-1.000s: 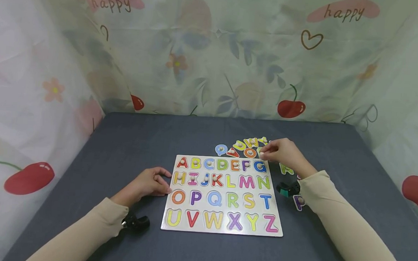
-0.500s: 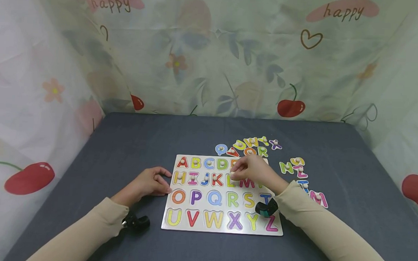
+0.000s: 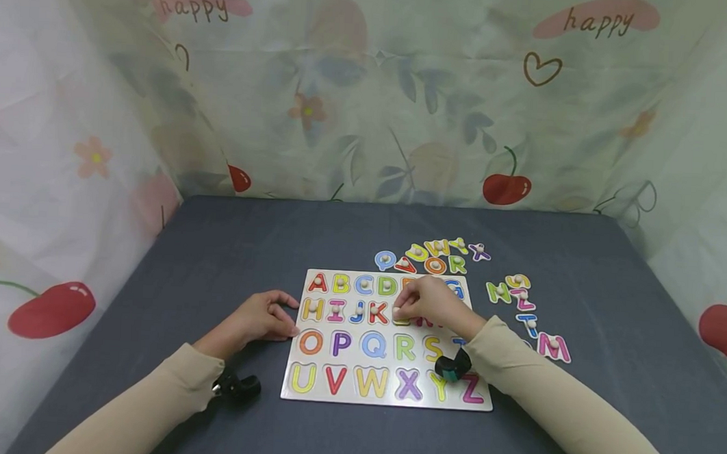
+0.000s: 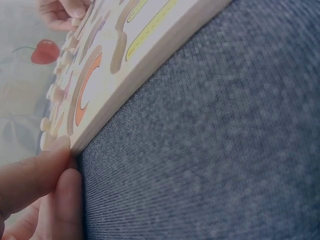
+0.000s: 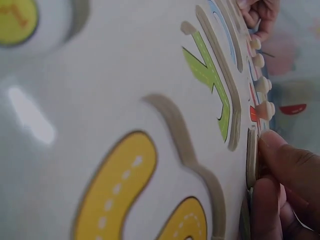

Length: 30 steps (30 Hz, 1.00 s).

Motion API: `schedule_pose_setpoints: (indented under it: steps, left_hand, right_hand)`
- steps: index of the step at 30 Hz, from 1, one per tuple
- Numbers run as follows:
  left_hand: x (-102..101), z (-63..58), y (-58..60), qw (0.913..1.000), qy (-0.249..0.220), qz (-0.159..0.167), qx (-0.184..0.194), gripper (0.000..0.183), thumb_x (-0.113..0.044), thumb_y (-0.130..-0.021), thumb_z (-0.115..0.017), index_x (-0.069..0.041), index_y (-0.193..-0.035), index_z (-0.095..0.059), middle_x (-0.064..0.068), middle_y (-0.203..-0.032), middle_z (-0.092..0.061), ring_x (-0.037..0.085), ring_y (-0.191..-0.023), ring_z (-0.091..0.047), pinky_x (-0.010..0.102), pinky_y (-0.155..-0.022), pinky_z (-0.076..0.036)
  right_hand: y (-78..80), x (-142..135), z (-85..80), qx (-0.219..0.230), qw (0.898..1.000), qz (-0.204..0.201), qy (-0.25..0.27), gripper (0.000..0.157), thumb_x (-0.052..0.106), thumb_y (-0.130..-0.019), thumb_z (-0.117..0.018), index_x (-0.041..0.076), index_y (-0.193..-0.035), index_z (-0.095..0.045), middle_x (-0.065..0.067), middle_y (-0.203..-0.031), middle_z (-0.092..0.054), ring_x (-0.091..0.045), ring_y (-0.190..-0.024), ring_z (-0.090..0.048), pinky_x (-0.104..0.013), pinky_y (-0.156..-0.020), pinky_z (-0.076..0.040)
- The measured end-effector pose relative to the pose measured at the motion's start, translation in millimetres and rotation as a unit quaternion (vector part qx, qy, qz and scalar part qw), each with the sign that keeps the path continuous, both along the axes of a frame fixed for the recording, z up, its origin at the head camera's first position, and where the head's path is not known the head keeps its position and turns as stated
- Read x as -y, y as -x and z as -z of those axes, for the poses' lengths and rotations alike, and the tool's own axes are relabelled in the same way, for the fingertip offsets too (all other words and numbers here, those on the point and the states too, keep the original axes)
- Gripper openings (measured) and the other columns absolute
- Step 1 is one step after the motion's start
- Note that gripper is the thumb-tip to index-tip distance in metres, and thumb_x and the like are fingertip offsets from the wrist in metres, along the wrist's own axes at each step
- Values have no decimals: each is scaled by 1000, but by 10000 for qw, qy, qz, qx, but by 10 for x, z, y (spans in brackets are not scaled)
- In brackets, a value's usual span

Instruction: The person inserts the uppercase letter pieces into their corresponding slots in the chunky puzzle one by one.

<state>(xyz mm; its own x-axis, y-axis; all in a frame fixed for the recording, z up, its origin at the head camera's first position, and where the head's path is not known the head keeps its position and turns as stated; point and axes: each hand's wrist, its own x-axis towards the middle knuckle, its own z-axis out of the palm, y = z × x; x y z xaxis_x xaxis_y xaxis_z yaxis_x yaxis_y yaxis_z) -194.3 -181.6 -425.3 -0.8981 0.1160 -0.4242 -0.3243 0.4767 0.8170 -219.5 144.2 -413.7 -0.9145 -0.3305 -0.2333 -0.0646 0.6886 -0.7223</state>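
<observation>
The alphabet puzzle board (image 3: 355, 359) lies flat on the table. Peg-knobbed letters fill the visible part of its top row, and H (image 3: 312, 310), I, J and K sit in the second row. My right hand (image 3: 436, 303) pinches a letter puzzle piece (image 5: 252, 157) over the second row, just right of the K (image 3: 378, 313); its face is mostly hidden by the fingers. In the right wrist view the piece's wooden edge shows close at the board's surface. My left hand (image 3: 263, 316) rests at the board's left edge, thumb and forefinger touching it.
Loose knobbed letters lie behind the board, among them the Q (image 3: 384, 259), O (image 3: 435, 266) and X (image 3: 479, 251). Others lie to its right, such as the N (image 3: 498, 292), T (image 3: 527, 325) and M (image 3: 554, 347). A printed curtain (image 3: 375, 118) hangs around the table.
My right hand has come from the board's back right corner, left and toward me, to the second row with the letter piece, then lowered slightly. The left hand has stayed put.
</observation>
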Motion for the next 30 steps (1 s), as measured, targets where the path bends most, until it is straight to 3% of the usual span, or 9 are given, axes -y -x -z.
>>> schedule_pose_setpoints:
  steps: [21, 30]
  left_hand:
    - [-10, -28, -24, 10000, -38, 48, -7, 50, -2, -77, -80, 0, -120, -55, 4, -74, -70, 12, -68, -66, 27, -63, -56]
    - [-13, -18, -23, 10000, 12, -11, -28, 48, -3, -77, -80, -1, -119, -56, 3, -73, -69, 12, -67, -65, 27, -62, -55]
  right_hand:
    - [-2, 26, 30, 32, 9998, -135, -132, 13, 16, -78, -81, 13, -77, -69, 3, -62, -60, -11, -52, -51, -23, -46, -34]
    - [10, -41, -50, 193, 9995, -251, 89, 17, 18, -80, -80, 11, -91, -68, 0, -74, -62, -14, -58, -56, -25, -50, -40]
